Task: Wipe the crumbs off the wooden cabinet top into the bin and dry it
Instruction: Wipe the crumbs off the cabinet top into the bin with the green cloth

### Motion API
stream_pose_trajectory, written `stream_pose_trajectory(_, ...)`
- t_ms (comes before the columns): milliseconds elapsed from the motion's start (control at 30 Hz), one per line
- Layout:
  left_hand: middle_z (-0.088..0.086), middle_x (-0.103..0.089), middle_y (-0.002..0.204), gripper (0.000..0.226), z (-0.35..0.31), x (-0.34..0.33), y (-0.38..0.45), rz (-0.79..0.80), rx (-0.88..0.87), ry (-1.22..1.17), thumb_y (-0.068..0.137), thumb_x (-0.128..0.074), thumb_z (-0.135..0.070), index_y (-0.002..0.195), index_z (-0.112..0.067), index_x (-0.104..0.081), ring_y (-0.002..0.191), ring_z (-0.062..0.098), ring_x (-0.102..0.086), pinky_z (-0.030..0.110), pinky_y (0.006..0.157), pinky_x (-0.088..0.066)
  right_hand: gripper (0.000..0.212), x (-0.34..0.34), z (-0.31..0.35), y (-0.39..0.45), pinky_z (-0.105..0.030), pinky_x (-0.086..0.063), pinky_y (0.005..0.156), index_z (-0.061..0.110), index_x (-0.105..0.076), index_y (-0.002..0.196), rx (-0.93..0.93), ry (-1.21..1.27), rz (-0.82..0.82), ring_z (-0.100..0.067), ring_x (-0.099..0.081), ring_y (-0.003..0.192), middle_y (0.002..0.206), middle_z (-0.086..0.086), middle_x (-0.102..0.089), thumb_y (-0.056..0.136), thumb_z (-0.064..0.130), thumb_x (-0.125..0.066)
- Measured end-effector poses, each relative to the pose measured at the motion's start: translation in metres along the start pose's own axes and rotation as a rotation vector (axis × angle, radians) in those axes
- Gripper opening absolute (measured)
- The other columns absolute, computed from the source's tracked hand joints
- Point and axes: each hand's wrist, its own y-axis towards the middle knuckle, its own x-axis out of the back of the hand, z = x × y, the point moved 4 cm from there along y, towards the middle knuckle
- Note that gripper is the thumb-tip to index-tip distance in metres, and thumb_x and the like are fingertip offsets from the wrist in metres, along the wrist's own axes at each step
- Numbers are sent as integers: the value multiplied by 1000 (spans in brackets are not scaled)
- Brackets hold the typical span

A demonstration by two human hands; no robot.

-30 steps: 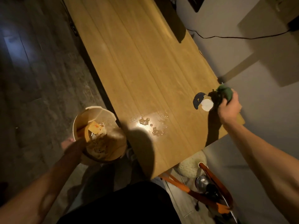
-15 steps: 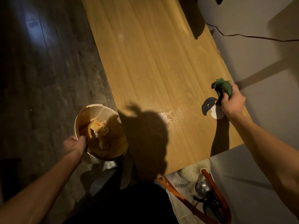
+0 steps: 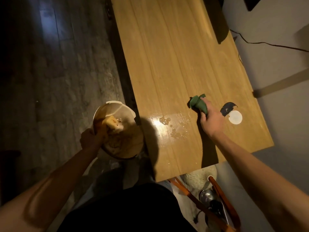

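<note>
The right hand [image 3: 211, 118] grips a crumpled green cloth [image 3: 198, 104] on the long wooden cabinet surface [image 3: 167, 56], at two o'clock from the glossy wet patch with crumbs [image 3: 168, 124], while the left hand [image 3: 88, 139] clutches the rim of the round pale bin [image 3: 115, 108] at the surface's nine o'clock edge.

Two bare forearms, no sleeves in view, no watch, ring or glove on left hand [image 3: 88, 139] or right hand [image 3: 211, 120]. Dark, near-black garment [image 3: 127, 210] over the torso at bottom centre, plain, without visible print, seam or button.
</note>
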Motion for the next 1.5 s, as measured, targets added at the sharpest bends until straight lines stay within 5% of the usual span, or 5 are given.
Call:
stream_pose_trajectory(567,3,-50,65,27,-19,30,3,137,-165,37,79,-73,-20,69,-9,-50,59,18,-50,24,49,-32,57,-177,239,-127,-44,-56,89,34,-40,148,58,-37,258,-31,-68,105,130,-7,-65,97,17,-57)
stream_pose_trajectory(767,20,-58,86,34,-7,52,20,246,-223,117,77,-62,-32,84,2,-59,83,36,-55,38,69,-44,58,-178,240,-168,-46,-52,100,33,-42,151,-85,173,208,-30,-65,114,133,-4,-66,97,16,-57)
stream_pose_trajectory(1033,14,-55,88,28,17,31,11,215,-170,215,86,-66,-26,95,0,-62,84,31,-53,36,72,-40,39,-63,159,-150,-1,-38,83,15,-55,142,-275,447,-234,7,-57,94,119,6,-67,103,16,-53)
stream_pose_trajectory(1200,11,-53,73,17,35,24,4,97,-5,52,81,-64,-11,90,3,-59,76,33,-54,41,69,-44,40,4,38,-139,-35,-45,101,10,-52,144,-513,380,-360,-26,-60,118,129,-11,-66,104,15,-50)
stream_pose_trajectory(1500,23,-58,91,11,32,7,-33,-35,27,-89,74,-61,-8,83,-2,-58,86,34,-58,42,79,-49,46,95,-148,-109,-44,-44,107,18,-45,147,-693,126,-357,-39,-58,123,134,-20,-62,102,17,-48)
